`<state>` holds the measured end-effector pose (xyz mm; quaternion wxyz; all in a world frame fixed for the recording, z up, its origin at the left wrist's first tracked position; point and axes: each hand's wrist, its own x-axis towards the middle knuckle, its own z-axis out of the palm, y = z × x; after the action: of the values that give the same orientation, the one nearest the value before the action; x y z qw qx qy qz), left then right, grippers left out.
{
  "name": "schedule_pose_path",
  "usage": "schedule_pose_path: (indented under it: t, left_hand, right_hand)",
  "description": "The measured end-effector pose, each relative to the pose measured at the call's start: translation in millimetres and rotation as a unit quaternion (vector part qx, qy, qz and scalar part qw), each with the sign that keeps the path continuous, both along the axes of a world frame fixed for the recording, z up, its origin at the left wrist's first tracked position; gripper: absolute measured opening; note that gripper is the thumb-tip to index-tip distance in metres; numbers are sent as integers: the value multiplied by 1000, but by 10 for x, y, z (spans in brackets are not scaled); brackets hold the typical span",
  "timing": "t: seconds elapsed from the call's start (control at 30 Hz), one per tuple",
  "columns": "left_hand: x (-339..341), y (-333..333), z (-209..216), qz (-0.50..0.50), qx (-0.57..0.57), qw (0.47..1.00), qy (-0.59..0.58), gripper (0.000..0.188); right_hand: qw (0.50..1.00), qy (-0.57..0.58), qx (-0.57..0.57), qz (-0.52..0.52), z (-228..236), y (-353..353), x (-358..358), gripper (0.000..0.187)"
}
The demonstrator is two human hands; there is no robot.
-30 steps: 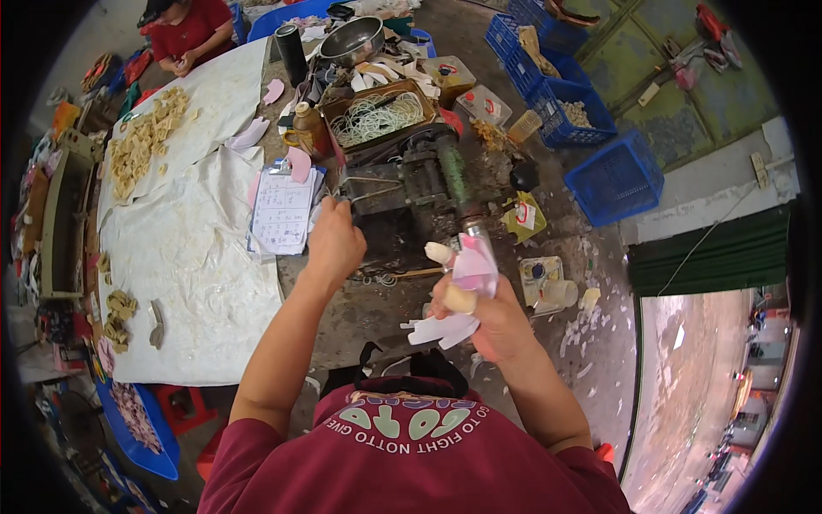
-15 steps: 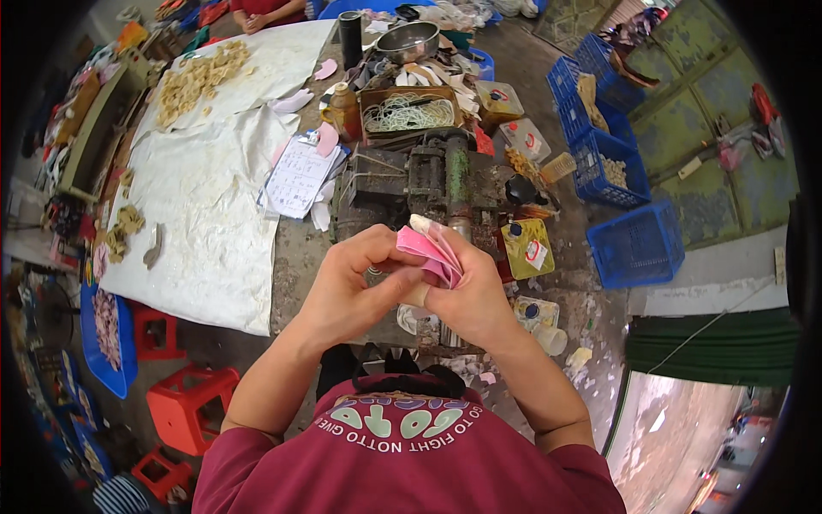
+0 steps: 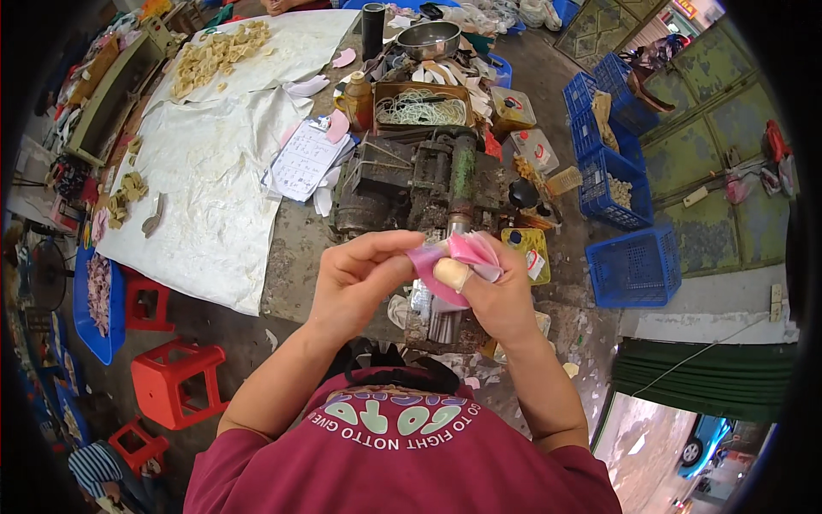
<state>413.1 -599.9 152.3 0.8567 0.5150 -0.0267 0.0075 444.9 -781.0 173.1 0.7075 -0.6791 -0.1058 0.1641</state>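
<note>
In front of my chest, my right hand (image 3: 503, 301) is closed around a small bunch of folded pink fabric-like pieces (image 3: 473, 248). A cream finger cot (image 3: 451, 272) covers that hand's thumb, which presses on the pieces. My left hand (image 3: 353, 278) pinches the edge of one pink piece (image 3: 423, 259) between thumb and fingers, spreading it out from the bunch. Just beyond both hands stands a dark, greasy machine (image 3: 402, 176) with a green-painted shaft (image 3: 462, 171). Below the pieces, its bare metal roller (image 3: 444, 325) shows partly.
Left is a table with a white sheet (image 3: 205, 206), a tan heap (image 3: 223, 56) and a clipboard with papers (image 3: 308, 161). A string box (image 3: 422, 107) sits behind the machine. Blue crates (image 3: 634, 265) stand right, red stools (image 3: 180, 385) lower left. Another person's hands (image 3: 281, 7) show at the far edge.
Both hands have come slightly lower. The pink pieces have been opened out, and the right thumb's finger cot now faces up over them. The whole view has shifted a little.
</note>
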Motion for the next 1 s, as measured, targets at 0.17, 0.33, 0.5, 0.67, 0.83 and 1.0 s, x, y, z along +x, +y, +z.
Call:
schedule_pose_path:
  t: [0.17,0.33,0.5,0.67,0.83,1.0]
  left_hand:
    - [49,-9,-51,-51,-36,997,45,33]
    - [49,-99,-162,42,157,984,-69,31]
    - [37,-368,-125,73,228,962,-134,35]
    - [50,-526,-144,93,294,921,-239,37]
    - [-41,-460,-310,117,293,926,-208,38]
    - [-173,-235,-683,147,404,896,-108,35]
  right_hand:
    - [976,-173,-133,22,-17,-64,-8,27]
    - [968,-175,-135,-121,-169,-469,104,36]
    - [993,107,12,48,122,-538,-98,42]
    - [968,190,135,95,-49,-616,-119,53]
    - [973,169,-64,142,4,-1057,138,46]
    - [922,230,-192,246,-199,-1097,372,32]
